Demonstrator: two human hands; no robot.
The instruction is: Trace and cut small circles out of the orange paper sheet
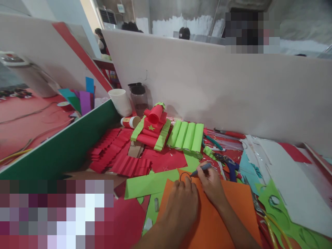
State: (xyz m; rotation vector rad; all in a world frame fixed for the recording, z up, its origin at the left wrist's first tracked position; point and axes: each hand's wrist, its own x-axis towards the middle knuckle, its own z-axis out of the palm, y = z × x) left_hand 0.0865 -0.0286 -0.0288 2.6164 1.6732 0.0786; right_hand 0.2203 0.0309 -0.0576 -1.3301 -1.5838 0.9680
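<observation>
A dark grey marker pen [201,170] is gripped in my right hand [211,185], its tip angled down to the left. That tip is at the right edge of a dark circle outline [185,174] on a sheet of orange paper [234,207]. My left hand [183,200] rests on the sheet, palm down, with its fingers extended side by side. Its fingertips cover the near side of the circle. Whether the outline is drawn or a thin ring, I cannot tell. Light green paper [153,181] lies left of and behind the orange sheet.
Behind stand a red and green paper model [153,126], light green paper rolls [186,136], a white cup [120,102] and a bottle [139,98]. Pleated red paper [111,148] lies left. Yellow-handled scissors [267,214], a blue glue gun [230,167] and white board [293,180] lie right.
</observation>
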